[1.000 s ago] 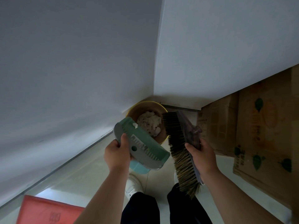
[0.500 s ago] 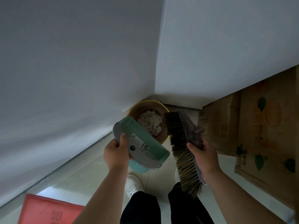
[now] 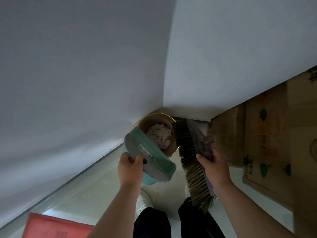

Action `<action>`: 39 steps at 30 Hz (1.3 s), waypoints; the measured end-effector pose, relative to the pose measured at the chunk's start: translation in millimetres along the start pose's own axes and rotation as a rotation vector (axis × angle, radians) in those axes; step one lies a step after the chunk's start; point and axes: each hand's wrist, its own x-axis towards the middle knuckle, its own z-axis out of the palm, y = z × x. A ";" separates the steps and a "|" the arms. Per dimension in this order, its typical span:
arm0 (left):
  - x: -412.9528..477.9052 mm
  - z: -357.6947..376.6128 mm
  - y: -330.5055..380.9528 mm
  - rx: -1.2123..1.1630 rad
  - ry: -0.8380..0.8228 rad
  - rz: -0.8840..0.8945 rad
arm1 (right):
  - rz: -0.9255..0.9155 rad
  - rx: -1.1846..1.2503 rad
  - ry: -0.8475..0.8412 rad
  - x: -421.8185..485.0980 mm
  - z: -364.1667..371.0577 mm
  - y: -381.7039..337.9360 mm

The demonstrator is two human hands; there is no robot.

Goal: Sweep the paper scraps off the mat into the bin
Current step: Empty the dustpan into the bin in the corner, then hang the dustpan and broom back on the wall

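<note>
A person stands in a corner of two plain white walls, seen from above, tipping a green-and-grey plastic dustpan over a round brown bin with a gold rim. The bin sits on the pale tiled floor, tight in the corner. A heap of white paper scraps lies inside the bin, its near-left part hidden behind the dustpan's raised edge. The left hand grips the dustpan from below, thumb pressed on the grey comb-toothed face, the other fingers curled out of sight behind it. A paler teal curve shows under the dustpan; whether it belongs to it cannot be told. The right hand clasps the translucent purple back of a long stiff-bristled brush, thumb over the near edge, the remaining fingers hidden on the far side. The brush hangs steeply, bristles facing the dustpan, its far end overlapping the bin's right rim. The red mat lies at lower left, cut off by the frame; dark marks on it are too blurred to read. Printed cardboard boxes stand along the right wall, also cropped. One white shoe and dark trouser legs show between the forearms; the other foot is covered by the brush.
</note>
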 end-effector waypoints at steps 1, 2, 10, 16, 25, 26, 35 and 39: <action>-4.6 -1.9 2.1 -0.013 -0.005 -0.001 | -0.005 0.011 -0.001 -6.0 -2.9 -4.2; -10.3 -4.5 4.9 -0.020 -0.011 -0.006 | -0.010 0.021 0.000 -12.9 -6.3 -8.8; -62.4 -40.9 37.6 -0.057 -0.032 0.054 | -0.067 -0.013 0.052 -85.2 -42.0 -65.2; -109.3 -86.7 73.2 -0.065 -0.082 0.209 | -0.148 -0.005 0.125 -157.1 -65.0 -105.5; -179.3 -148.8 133.0 0.227 -0.300 0.574 | -0.218 -0.012 0.291 -261.2 -110.3 -164.6; -188.7 -154.0 140.8 0.254 -0.324 0.606 | -0.231 -0.021 0.305 -269.6 -116.5 -171.8; -259.5 -191.7 185.1 0.473 -0.446 0.774 | -0.435 -0.093 0.300 -331.1 -172.9 -235.3; -296.2 -195.2 190.1 0.468 -0.401 0.783 | -0.590 -0.132 0.274 -356.8 -201.6 -256.5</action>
